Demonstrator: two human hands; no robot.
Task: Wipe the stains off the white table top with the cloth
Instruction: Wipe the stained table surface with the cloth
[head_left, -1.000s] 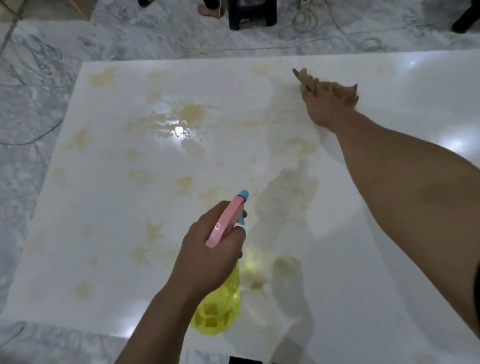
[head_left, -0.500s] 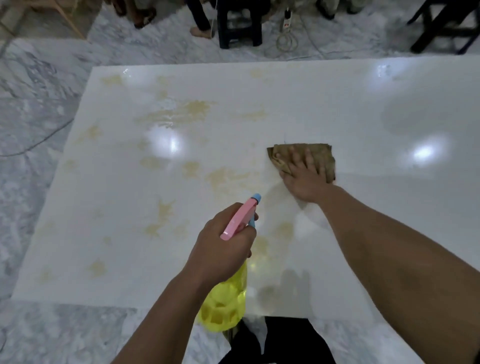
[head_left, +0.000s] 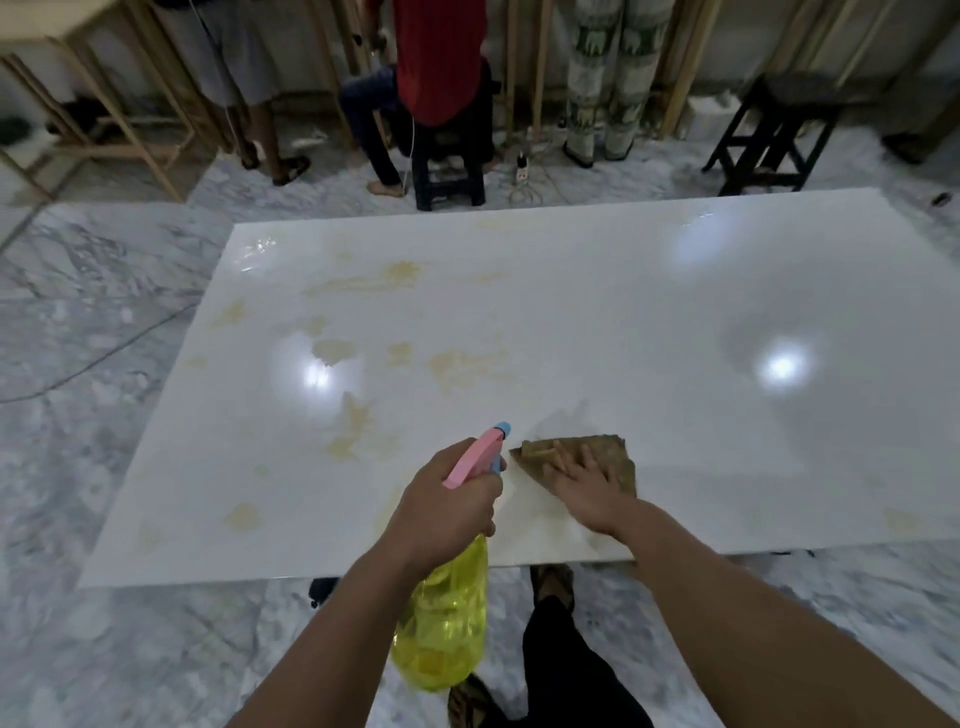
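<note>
**Cloth flat under one palm, spray bottle in the other fist**

Marble floor (head_left: 93, 467), grey and veined, runs all round a big glossy white table top (head_left: 675, 322) that throws back two bright spots of lamp light. Yellow-brown stains (head_left: 462, 366) are scattered over its left and middle parts, some smeared in streaks, some in small separate blots; the right part looks mostly clean.

Near the front edge, the right hand (head_left: 589, 486) lies palm down with its fingers spread open on a brownish cloth (head_left: 615, 452). It presses the cloth flat against the table rather than clutching it. The cloth is spread out and pokes out past the fingertips and to the right of the hand.

Just to its left, the left hand (head_left: 449, 512) is closed tight around the neck of a spray bottle (head_left: 447, 629). The bottle has a see-through yellow body, a pink trigger head and a small blue nozzle that points out over the table. Its body hangs below the table edge, above the floor.

Beyond the far side of the table, a person in a red top (head_left: 439, 57) sits on a dark stool (head_left: 449, 174). Another dark stool (head_left: 769, 140) stands to the right, and light wooden frames (head_left: 119, 109) fill the left corner.
</note>
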